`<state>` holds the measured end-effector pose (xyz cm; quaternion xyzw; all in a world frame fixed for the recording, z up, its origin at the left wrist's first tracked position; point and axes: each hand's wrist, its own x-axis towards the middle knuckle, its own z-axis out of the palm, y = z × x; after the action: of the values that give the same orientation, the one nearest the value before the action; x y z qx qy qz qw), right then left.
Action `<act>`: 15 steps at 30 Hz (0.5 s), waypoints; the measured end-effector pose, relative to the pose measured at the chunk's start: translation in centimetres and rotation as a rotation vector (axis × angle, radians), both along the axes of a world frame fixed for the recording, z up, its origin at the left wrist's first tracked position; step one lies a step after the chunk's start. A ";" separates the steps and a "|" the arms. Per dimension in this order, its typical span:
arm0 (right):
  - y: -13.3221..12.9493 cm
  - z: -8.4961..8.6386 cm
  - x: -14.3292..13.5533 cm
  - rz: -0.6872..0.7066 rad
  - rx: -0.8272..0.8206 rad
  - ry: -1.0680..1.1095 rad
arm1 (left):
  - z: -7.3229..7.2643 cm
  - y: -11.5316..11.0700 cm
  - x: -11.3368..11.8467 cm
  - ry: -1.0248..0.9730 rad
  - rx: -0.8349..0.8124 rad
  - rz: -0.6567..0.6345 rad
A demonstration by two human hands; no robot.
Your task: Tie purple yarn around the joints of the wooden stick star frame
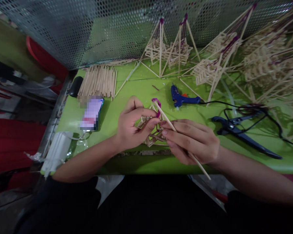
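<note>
Craft workshop: glue gun [181, 98], piled sticks [97, 81], stick frames [178, 54].

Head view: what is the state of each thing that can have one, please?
Left hand: pinching purple cord
Right hand: holding wooden stick
Small frame: partly hidden
Phone: screen lit
Glue gun: lying down, heat unclear
Plier-like tool: handles apart
Stick pile: lying side by side
Rear frames: standing
</note>
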<state>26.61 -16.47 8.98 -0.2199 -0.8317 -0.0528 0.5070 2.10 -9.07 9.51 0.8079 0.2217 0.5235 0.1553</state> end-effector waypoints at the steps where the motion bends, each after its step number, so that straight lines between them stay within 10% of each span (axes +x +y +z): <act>1: 0.0 0.1 0.0 0.001 -0.002 -0.006 | -0.1 0.0 0.0 0.002 -0.014 0.006; 15: 0.3 0.2 -0.2 -0.035 0.035 0.029 | -0.7 0.4 0.7 -0.161 -0.042 -0.056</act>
<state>26.44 -16.20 9.16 -0.2262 -0.8192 -0.0729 0.5219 2.82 -8.66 8.76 0.7657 0.1968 0.5773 0.2042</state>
